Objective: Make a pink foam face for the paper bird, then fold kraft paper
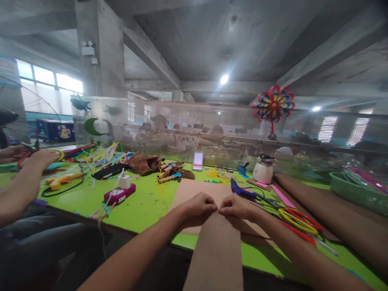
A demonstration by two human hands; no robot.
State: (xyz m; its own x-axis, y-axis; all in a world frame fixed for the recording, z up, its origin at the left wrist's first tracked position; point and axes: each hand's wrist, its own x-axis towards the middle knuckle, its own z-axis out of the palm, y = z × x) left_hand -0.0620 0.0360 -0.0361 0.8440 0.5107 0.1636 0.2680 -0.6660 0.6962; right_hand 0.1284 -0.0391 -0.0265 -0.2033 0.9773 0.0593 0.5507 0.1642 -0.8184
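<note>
A long strip of brown paper [216, 252] runs from the table edge down toward me. At its far end my left hand [201, 203] pinches the paper between thumb and fingertips. My right hand [238, 207] pinches the same end, the fingertips of both hands almost touching. Under the hands lies a larger tan sheet [194, 192] on the green table. Close beyond my right hand rests a blue glue gun [241, 190]. Scissors with yellow and red handles [300, 220] lie right of my right forearm.
A co-worker's hands [42, 157] hold scissors at the left. On the table [148, 202] are a purple power strip [119, 194], a yellow glue gun [62, 181], a phone [198, 161], a jug [263, 169], a green basket [357, 194] and a brown roll [327, 210]. A perforated screen [182, 133] stands behind.
</note>
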